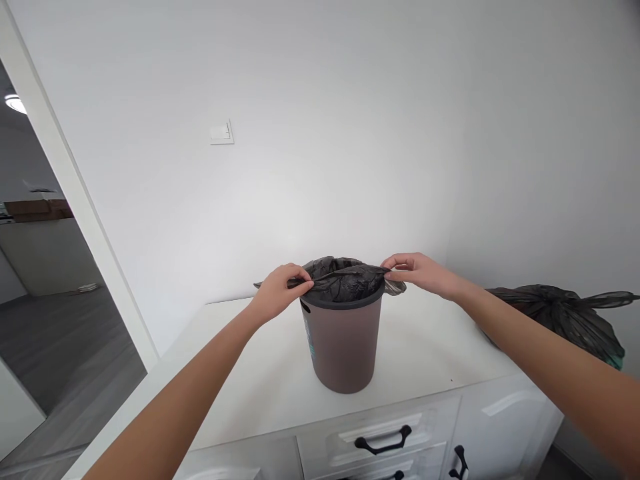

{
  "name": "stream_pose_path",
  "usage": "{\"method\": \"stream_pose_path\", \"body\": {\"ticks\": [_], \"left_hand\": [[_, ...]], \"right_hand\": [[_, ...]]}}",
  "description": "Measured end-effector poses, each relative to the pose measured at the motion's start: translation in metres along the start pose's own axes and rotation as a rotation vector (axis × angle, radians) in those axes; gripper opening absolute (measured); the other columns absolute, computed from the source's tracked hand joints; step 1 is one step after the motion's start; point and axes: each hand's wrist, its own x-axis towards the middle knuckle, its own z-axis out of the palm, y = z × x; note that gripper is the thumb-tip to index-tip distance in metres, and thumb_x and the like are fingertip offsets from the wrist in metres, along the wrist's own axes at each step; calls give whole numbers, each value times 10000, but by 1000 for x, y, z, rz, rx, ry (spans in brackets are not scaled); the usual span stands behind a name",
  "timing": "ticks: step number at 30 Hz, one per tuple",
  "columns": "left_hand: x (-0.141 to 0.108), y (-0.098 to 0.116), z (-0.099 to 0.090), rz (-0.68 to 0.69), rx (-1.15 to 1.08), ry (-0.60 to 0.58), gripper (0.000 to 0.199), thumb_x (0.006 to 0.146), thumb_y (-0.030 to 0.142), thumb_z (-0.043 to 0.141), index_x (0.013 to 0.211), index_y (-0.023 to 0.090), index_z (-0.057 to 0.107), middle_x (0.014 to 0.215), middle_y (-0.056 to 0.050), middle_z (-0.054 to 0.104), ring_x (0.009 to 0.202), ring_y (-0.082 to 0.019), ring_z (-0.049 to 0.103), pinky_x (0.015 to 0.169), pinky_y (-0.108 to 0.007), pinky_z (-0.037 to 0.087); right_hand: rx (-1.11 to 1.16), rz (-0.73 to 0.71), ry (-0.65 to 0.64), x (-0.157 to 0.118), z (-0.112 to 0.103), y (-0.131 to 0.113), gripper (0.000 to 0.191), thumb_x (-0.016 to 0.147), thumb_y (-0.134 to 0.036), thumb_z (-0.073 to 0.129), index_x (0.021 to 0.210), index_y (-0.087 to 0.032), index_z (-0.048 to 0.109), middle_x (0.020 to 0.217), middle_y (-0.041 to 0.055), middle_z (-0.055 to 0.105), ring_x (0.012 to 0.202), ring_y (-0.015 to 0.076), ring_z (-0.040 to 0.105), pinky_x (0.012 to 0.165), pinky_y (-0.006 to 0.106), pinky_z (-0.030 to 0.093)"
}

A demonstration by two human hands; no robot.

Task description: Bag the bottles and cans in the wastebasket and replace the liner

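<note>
A brownish-mauve trash can [345,347] with a dark rim stands upright on a white cabinet top. Inside it sits a black trash bag [350,283], its edge rising above the rim and partly hanging outside at both sides. My left hand [280,290] pinches the bag's edge at the left of the rim. On the opposite side, my right hand [417,272] grips the same edge between thumb and fingers. The bag's front edge is stretched between both hands. How far down the bag reaches inside is hidden.
A full, knotted black bag [560,320] rests at the cabinet's right end, partly behind my right forearm. The white cabinet [260,393] has black handles [383,440] in front. A wall with a light switch [221,133] rises behind; a doorway opens at left.
</note>
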Motion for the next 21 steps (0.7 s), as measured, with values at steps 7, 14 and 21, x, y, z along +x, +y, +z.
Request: {"method": "stream_pose_path", "body": {"ticks": [7,14,21], "left_hand": [[-27,2,-6,95,23,45,211,903,443,481,897,262,588,978,-19,651,868,-189,590,749,-302,479],[-92,-11,16,394,464,-102,196,946,315,415,930,262,603,1062,-50,668,845,-191,628,698,-308,476],[-65,4,23,176,105,317,292,897,446,508,1134,292,583,1303,-64,563,1217,-267,511,1029,-413,416]], "right_hand": [[111,-144,145,-45,3,-32,360,653,-532,753,723,-216,596,885,46,664,859,204,603,783,345,475],[-300,-219,0,-93,26,5,128,811,-382,603,804,-268,661,931,24,691,882,220,619,818,367,485],[-31,-224,430,-50,24,22,317,896,-454,464,1070,-295,677,1172,29,668,1186,235,546,1014,378,427]]}}
